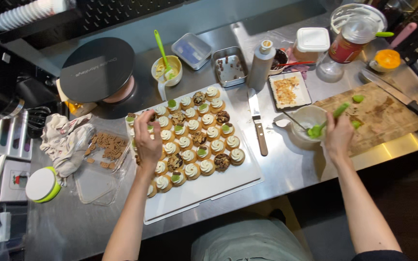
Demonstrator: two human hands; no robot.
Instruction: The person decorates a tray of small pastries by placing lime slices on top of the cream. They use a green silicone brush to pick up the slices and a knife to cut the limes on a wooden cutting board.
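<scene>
Topping the cream tartlets

Right hand (338, 134) grip is clamped on a green spatula (326, 121) in the white bowl (306, 117); left hand (147, 140), fingers together, touches tartlets (194, 140) at the tray's (218, 186) nine o'clock; most remain plain.

- The spatula (326, 122) in the right hand (338, 135) is bright green, and it dips into a white bowl (307, 118).
- The tartlets (189, 140) under the left hand (147, 140) are golden brown with white cream swirls; some carry green dabs, others dark brown crumbs.
- The board (209, 188) beneath them is white.
- The counter (286, 169) is grey brushed steel.
- The cutting board (388, 113) is pale wood, stained darker in patches, with green pieces on it.
- The round turntable (97, 67) is black with a pinkish base.
- A cup (168, 70) is pale yellow with a green spatula standing in it.
- The squeeze bottle (261, 65) is grey-beige.
- The biscuits (108, 146) are brown.
- The lid (42, 184) is white with a lime-green rim.
</scene>
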